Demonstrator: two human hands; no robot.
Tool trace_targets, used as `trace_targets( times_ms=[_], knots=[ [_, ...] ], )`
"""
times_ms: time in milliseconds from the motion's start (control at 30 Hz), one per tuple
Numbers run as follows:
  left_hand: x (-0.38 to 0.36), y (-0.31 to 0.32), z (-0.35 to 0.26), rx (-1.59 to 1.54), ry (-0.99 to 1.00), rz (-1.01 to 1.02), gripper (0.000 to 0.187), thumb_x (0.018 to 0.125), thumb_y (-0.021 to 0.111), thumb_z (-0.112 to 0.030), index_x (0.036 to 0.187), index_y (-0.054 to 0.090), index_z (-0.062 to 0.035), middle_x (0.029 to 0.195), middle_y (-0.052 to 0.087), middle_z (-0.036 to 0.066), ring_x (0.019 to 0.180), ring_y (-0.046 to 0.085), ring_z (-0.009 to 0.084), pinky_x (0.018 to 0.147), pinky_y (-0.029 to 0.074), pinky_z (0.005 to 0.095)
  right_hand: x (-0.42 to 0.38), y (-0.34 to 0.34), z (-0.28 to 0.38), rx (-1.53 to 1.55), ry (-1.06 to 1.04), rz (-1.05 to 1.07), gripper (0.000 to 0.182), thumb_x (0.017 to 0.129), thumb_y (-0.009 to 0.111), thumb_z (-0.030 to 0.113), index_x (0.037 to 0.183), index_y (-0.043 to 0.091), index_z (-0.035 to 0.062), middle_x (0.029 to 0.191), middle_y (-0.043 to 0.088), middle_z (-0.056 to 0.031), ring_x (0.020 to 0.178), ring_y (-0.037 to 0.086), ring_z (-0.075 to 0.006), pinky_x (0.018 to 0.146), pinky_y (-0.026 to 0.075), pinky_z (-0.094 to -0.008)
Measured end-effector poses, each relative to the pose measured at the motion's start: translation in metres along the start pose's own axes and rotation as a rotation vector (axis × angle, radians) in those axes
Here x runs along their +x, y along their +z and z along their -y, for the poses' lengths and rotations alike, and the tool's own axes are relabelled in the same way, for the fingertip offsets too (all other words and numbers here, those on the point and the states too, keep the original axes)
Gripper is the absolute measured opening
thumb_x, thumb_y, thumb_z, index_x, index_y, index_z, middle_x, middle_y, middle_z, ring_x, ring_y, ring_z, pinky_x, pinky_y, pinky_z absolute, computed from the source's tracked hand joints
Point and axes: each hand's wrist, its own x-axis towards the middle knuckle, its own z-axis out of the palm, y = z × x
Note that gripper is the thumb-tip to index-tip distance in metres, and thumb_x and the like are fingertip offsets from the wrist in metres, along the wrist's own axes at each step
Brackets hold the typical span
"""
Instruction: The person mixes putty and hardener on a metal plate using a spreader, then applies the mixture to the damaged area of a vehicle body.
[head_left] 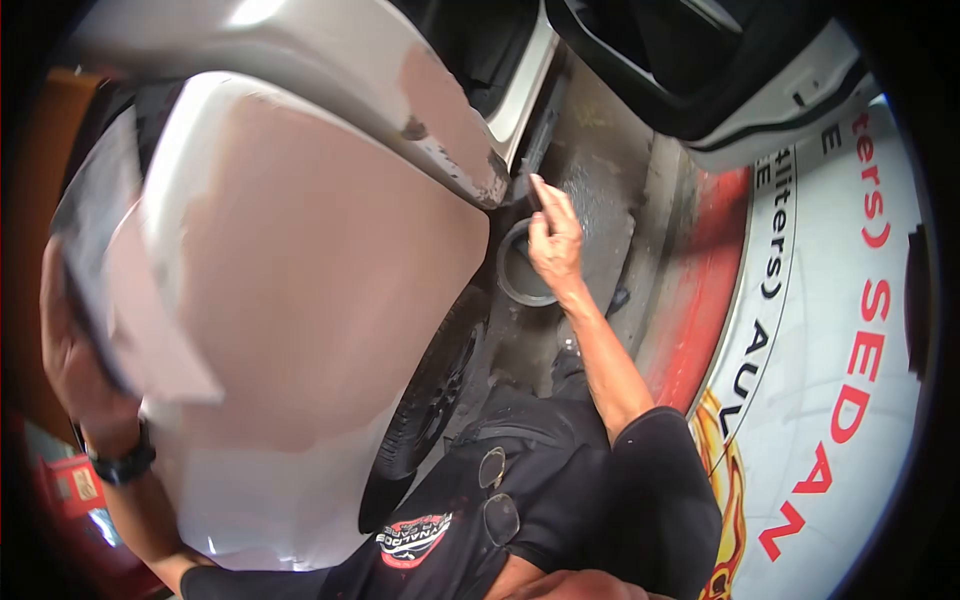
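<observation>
My left hand (75, 345), with a dark watch on the wrist, is closed on a blurred sheet of sandpaper (160, 330), dark grey on one side and pinkish on the other. The sheet overlaps the edge of a car panel (310, 260) in this view. Dull pinkish-brown primer covers much of that panel, with whitish paint around it. My right hand (556, 235) is raised over a round bucket (508, 285) on the floor. Its fingers are close together beside a small dark piece, whose kind I cannot make out.
A tyre (430, 390) sits under the panel's lower edge. Past a gap is another primed panel (440, 120) with chipped paint at its corner. An open car door (760, 110) hangs at upper right. A white lettered banner (840, 330) lines the right side. Glasses (500, 515) hang from my black shirt.
</observation>
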Motion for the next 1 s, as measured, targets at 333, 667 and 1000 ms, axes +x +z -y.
trace_targets(
  times_ms=[333, 667, 1000],
  knots=[
    [0.025, 0.075, -0.064, -0.699, -0.628, -0.015, 0.046, 0.101, 0.05, -0.043, 0.121, 0.062, -0.0042, 0.114, 0.064, 0.002, 0.1, 0.059, 0.0118, 0.091, 0.046, 0.0265, 0.048, -0.047, 0.17, -0.008, -0.486, 0.203, 0.059, 0.073, 0.05, -0.017, 0.128, 0.062, 0.002, 0.12, 0.063, -0.0172, 0.109, 0.062, -0.0331, 0.097, 0.047, -0.0369],
    [0.022, 0.12, -0.093, -0.108, -0.116, 0.057, 0.057, 0.108, 0.031, -0.041, 0.088, 0.055, 0.0069, 0.075, 0.055, 0.01, 0.074, 0.048, 0.0145, 0.07, 0.042, 0.0336, 0.051, -0.029, 0.271, -0.208, -0.903, 0.221, 0.049, 0.072, 0.07, 0.002, 0.121, 0.066, 0.0047, 0.117, 0.063, -0.0148, 0.109, 0.061, -0.0356, 0.097, 0.048, -0.0472],
    [0.057, 0.151, -0.066, -0.272, -0.371, -0.115, 0.052, 0.106, 0.035, -0.043, 0.114, 0.054, 0.0051, 0.107, 0.057, 0.016, 0.101, 0.05, 0.0164, 0.092, 0.039, 0.0308, 0.019, -0.039, 0.248, -0.334, -1.027, 0.374, 0.036, 0.079, 0.06, 0.015, 0.114, 0.063, 0.011, 0.111, 0.061, -0.0053, 0.107, 0.058, -0.0227, 0.087, 0.046, -0.0412]
  ],
)
